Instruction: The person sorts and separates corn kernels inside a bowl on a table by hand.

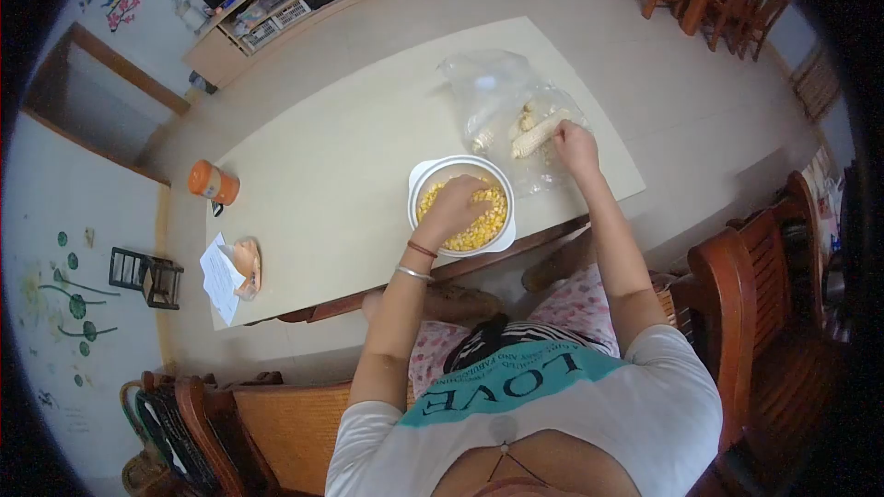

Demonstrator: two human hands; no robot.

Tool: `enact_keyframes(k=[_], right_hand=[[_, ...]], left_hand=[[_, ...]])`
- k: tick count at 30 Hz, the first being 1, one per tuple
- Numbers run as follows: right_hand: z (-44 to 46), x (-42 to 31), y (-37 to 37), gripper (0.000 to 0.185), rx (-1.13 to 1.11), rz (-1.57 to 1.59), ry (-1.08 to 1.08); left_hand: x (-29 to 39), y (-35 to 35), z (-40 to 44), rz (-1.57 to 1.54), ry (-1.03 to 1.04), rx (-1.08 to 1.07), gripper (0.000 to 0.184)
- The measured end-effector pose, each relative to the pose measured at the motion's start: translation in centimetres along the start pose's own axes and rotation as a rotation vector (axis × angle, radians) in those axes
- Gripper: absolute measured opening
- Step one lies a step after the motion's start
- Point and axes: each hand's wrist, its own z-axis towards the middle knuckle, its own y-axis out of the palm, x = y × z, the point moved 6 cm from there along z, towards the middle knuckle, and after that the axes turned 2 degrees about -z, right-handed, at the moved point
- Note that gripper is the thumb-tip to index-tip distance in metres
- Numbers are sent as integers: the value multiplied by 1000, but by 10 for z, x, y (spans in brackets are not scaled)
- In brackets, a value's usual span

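A white two-handled bowl [508, 237] holds loose yellow corn kernels [482, 232]. My left hand [458, 206] reaches into it from above, fingers apart over the kernels; some fingertips are hidden. To the right, a clear plastic bag [474, 97] lies spread on the table. On it are a pale, stripped corn cob [536, 136] and, partly under the plastic, more cob pieces [482, 141]. My right hand [576, 149] is closed in a pinch at the near right end of the long cob.
The bowl and bag stand on a cream table [341, 156]. At its left are an orange-lidded jar [214, 182], papers [222, 278] and a clear package [247, 267]. Wooden chairs [737, 285] flank me. A TV cabinet [295, 9] stands beyond the table.
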Motion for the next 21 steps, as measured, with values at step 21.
enact_keyframes(k=[21], right_hand=[[-25,0,6,13,5,-15,14]], left_hand=[[-1,-12,-5,288,98,72,17]])
